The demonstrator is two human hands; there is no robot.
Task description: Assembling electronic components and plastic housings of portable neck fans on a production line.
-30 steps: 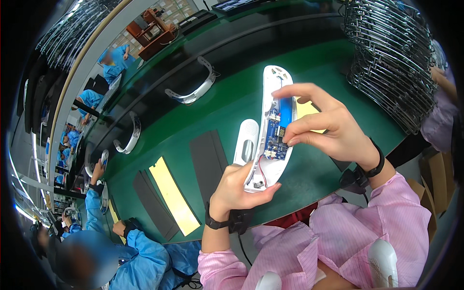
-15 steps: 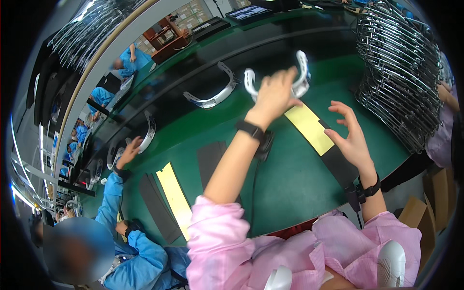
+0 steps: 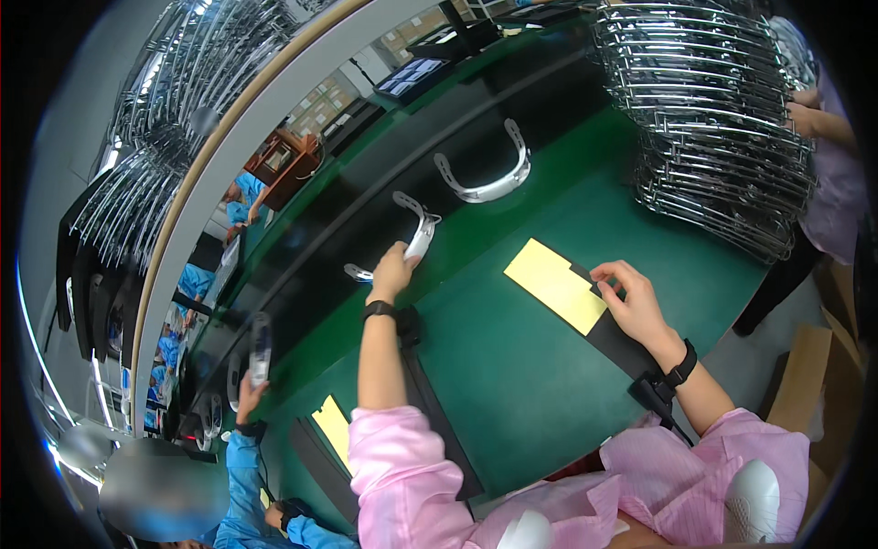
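Observation:
My left hand (image 3: 391, 277) is closed on a white U-shaped band (image 3: 422, 240) at the far side of the green table. Another white curved band (image 3: 498, 186) lies further right, apart from my hands. My right hand (image 3: 633, 304) is bent over a black strip (image 3: 615, 346), thumb and fingertips close together at its edge; the exact grip is partly hidden. A yellow sheet (image 3: 551, 282) lies along this strip, beside my right fingertips. Each of my wrists wears a black band.
A tall stack of shiny metal frames (image 3: 713, 119) stands at the right, with another person behind it. At the left a co-worker's hand (image 3: 249, 398) touches a white band (image 3: 261, 349). A second yellow sheet (image 3: 333, 430) and black strips (image 3: 315, 462) lie near that person.
My left hand has moved left from the right-hand white band to the one beside it. The right fingers have come together at the black strip. The view has turned.

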